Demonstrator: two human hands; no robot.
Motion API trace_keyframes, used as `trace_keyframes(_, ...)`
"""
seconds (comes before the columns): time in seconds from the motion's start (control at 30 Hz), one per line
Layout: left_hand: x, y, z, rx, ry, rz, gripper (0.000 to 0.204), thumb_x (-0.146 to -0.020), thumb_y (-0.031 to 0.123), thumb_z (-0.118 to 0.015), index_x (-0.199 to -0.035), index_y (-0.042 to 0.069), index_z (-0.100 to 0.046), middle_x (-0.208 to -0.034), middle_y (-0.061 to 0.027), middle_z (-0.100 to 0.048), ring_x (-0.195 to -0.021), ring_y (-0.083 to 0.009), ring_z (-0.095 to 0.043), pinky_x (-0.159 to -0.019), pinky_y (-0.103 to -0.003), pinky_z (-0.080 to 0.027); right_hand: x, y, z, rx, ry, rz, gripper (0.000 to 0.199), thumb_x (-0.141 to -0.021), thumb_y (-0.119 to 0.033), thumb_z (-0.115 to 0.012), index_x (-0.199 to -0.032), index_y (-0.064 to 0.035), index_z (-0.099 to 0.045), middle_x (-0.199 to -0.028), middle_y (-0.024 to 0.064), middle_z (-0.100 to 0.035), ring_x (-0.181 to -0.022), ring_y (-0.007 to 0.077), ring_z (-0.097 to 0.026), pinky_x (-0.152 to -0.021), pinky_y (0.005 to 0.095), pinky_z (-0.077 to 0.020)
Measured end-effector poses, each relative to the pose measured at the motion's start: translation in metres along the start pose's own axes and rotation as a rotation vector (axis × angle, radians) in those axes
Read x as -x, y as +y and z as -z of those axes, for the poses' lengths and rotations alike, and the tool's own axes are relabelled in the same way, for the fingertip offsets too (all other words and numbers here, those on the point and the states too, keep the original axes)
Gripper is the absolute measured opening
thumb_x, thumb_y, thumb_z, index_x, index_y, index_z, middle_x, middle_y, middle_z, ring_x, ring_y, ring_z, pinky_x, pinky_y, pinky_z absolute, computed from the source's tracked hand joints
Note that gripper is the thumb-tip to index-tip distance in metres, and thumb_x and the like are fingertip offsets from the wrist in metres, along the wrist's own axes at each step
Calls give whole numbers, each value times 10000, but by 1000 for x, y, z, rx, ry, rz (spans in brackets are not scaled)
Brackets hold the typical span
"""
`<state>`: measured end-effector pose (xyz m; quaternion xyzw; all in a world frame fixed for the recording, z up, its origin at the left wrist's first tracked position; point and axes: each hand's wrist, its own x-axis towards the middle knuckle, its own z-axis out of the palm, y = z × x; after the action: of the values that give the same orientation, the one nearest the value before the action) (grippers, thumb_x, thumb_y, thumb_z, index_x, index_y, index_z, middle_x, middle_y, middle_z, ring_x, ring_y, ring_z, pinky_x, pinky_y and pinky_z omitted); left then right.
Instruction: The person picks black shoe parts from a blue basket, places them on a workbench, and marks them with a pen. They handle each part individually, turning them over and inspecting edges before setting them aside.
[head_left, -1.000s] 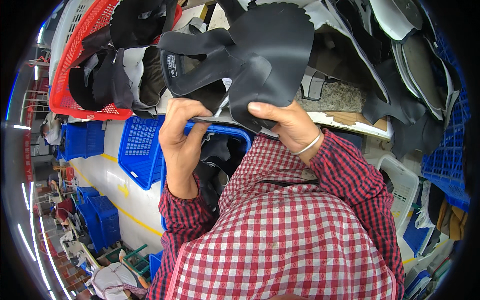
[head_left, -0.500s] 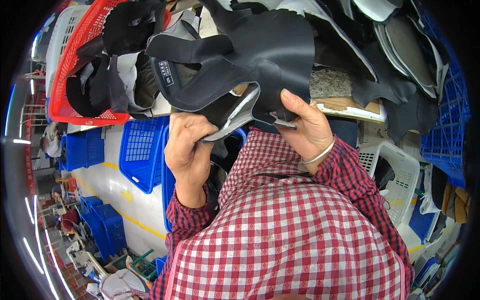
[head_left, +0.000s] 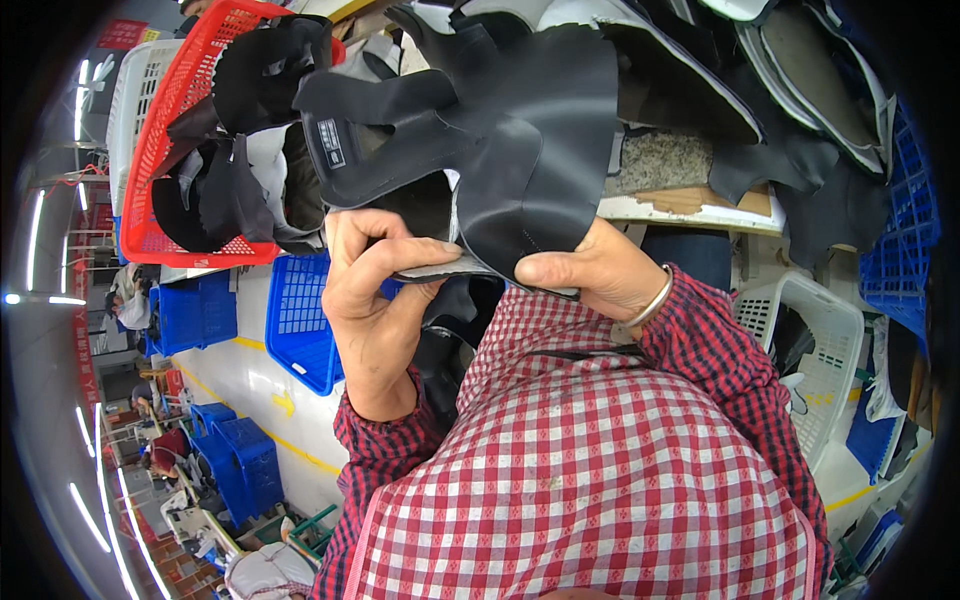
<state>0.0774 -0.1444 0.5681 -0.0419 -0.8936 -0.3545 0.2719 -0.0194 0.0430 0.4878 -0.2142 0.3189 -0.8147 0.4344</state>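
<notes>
While both hands hold it up close to the chest, the black shoe upper [head_left: 520,150] hangs between them. The left hand [head_left: 375,295] has its grip clamped on the lower edge, and the right hand [head_left: 590,275] pinches the same edge. Behind, a red basket [head_left: 160,150] holds more black pieces.

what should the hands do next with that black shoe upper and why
Probably draw the left thumb further along the lower edge to press it flat. The left hand pinches the grey edge strip of the black shoe upper between thumb and fingers, while the right hand grips the same edge beside it, holding the piece up. The strip between the two hands looks slightly lifted.
</notes>
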Motion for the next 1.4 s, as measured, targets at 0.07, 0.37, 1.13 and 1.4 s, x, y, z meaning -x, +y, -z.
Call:
trace_keyframes(0.07,2,-4,3,-35,-80,-20,280,-590,-51,-782,-843,69,-776,-847,-9,-566,-862,-186,-508,-776,-296,-400,0,7,-1,-26,75,-53,402,-886,-143,-802,-1237,-23,-645,-1124,48,-690,-1029,144,-656,-916,296,-530)
trace_keyframes(0.37,14,-9,-1,-43,-54,17,199,-593,-28,-808,-768,58,-767,-778,-12,-572,-796,-201,-564,-695,-314,-426,6,18,1,-283,196,161,363,-923,-101,-758,-1255,-33,-628,-1179,59,-680,-1085,153,-643,-961,304,-519)
trace_keyframes(1.13,-28,-28,20,132,-70,-157,326,-585,-133,-660,-846,29,-767,-848,-41,-577,-814,-180,-576,-700,-293,-457,0,-65,10,466,210,417,567,-947,-74,-671,-1455,18,-437,-1200,205,-690,-666,110,-617,-617,212,-478)
trace_keyframes(1.4,-45,-11,4,-85,-92,-248,375,-536,-154,-586,-829,20,-740,-838,-56,-576,-837,-213,-570,-702,-301,-463,-26,-84,18,506,134,494,214,-985,-246,-680,-1034,-42,-718,-941,82,-759,-761,125,-661,-698,242,-517)
